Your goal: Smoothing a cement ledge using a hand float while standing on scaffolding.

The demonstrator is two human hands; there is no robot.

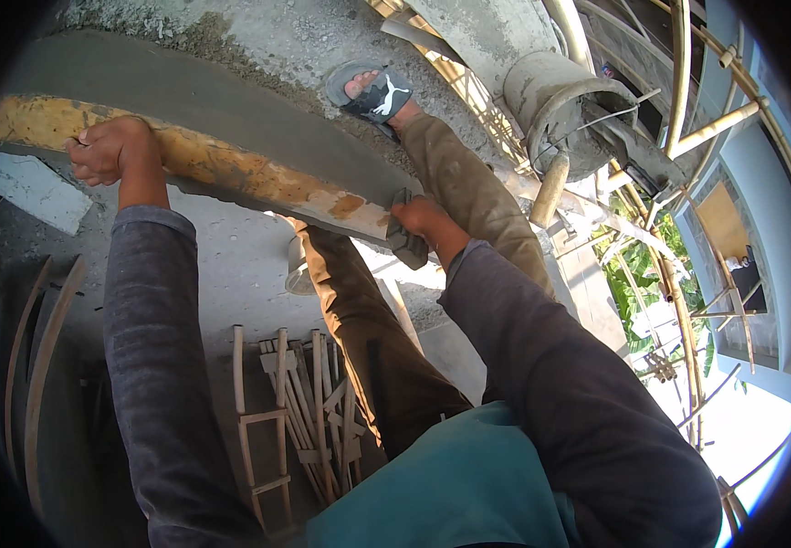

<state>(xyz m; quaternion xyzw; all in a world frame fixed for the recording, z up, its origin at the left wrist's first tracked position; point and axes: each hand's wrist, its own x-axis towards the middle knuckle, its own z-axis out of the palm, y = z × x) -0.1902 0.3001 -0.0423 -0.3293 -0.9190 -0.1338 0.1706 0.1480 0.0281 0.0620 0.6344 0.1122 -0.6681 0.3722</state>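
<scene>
A long yellowish wooden board (231,169), smeared with cement, lies along the edge of a ledge of smooth grey mortar (194,91). My left hand (114,151) is closed over the board near its left end, fingers curled at the near edge. At the board's right end, my right hand (424,224) is wrapped round a grey, cement-coated block-like tool (406,247). Its working face is hidden, so its exact kind cannot be told. The tool meets or nearly meets the board's end.
My sandalled foot (377,96) rests on the rough ledge. A cement-caked bucket (550,100) stands at the upper right, beside bamboo scaffolding (678,301). Far below are a wooden ladder (263,417) and stacked timber (322,411). A white slab (35,192) lies at left.
</scene>
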